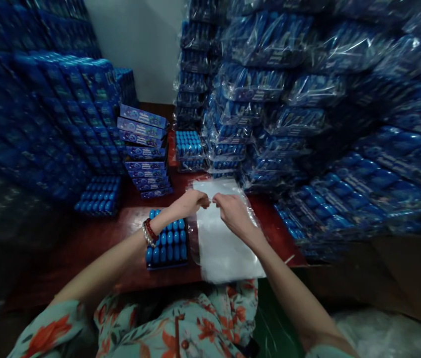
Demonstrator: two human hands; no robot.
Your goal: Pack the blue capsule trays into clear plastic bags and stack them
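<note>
Your 2 hands, left [190, 201] and right [232, 211], each pinch the far edge of 1 clear bag [225, 243] lying on the worktop [94, 243], grips clamped; 1 blue tray [168, 243] sits just left.

**A narrow workroom walled in by blue stock**

A dark red wooden worktop [94, 238] runs back to a plain pale wall [143, 44] at the far end. On the left, stacked blue cartons [64, 109] rise above the top of the view; a shorter pile of flat purple-blue boxes [145, 149] stands just beside them. On the right, bundles wrapped in clear film [270, 89] lean in a tall heap, their plastic catching glints of light. Lower right, a brown cardboard surface [381, 273] lies beside crumpled clear plastic [381, 338]. The light is dim and bluish.
</note>
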